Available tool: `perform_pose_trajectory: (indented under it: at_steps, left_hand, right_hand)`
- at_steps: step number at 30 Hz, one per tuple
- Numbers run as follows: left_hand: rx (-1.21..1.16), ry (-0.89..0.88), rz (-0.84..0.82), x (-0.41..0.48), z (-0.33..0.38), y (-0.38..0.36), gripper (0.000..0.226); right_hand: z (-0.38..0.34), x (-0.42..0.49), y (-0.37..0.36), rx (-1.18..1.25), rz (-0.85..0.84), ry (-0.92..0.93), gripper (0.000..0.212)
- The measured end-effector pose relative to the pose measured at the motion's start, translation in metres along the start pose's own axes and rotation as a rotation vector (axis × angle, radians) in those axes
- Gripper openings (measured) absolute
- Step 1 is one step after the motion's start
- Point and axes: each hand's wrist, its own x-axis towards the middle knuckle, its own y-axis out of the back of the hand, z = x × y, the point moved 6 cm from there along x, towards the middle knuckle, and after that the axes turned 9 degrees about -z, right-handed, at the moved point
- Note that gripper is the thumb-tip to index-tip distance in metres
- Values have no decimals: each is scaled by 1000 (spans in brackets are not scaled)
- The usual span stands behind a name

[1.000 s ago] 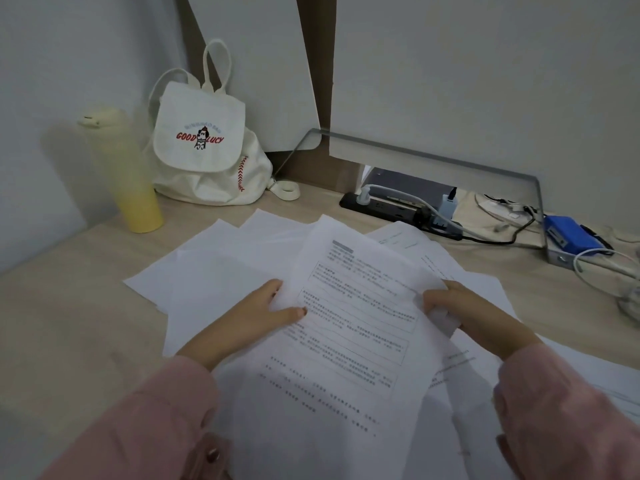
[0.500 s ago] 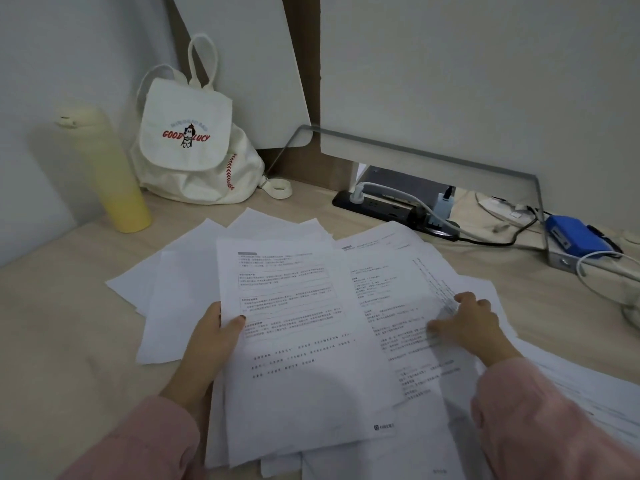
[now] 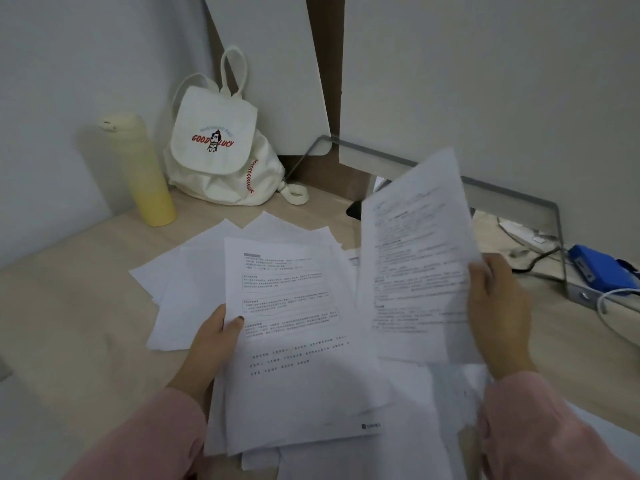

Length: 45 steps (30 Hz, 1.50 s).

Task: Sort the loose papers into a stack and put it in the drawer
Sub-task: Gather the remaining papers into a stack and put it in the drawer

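You are holding papers in both hands over the counter (image 3: 79, 306). Your left hand (image 3: 211, 344) is gripping the left edge of a small stack of printed sheets (image 3: 294, 341), thumb on top and the other fingers hidden beneath; at least three sheet edges are showing at its near left corner, though the exact count cannot be told. Your right hand (image 3: 498, 310) is pinching the right edge of one printed sheet (image 3: 415, 265), which is lifted off the counter and tilted up, its far corner rising in front of the metal frame (image 3: 519, 202). This sheet is blurred, so its text cannot be read.

More loose papers (image 3: 180, 282) are lying spread on the counter to the left of and beyond the stack, about four or five overlapping blank-looking sheets. Further papers are lying under your right forearm at the near right.

At the far left, one yellow bottle (image 3: 145, 174) is standing upright, and just to its right one white drawstring bag (image 3: 218, 150) is leaning against the wall. At the far right, one blue device (image 3: 602, 268) is sitting beside a white cable (image 3: 609, 299). No drawer is showing in this view.
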Motion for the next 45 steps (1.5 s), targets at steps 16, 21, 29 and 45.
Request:
perform_pose_trajectory:
  at_steps: [16, 21, 29, 45]
  left_hand:
    - [-410, 159, -119, -1, -7, -2, 59]
    - [-210, 80, -190, 3, -10, 0, 35]
    - [-263, -66, -276, 3, -7, -2, 19]
    - [375, -520, -311, 11, 26, 8, 54]
  right_hand:
    - [-17, -54, -104, 280, -585, -264, 20]
    - [-11, -75, -137, 78, -597, -261, 27]
    - [-8, -78, -134, 38, -512, -399, 33]
    - [29, -91, -75, 531, -265, -637, 23]
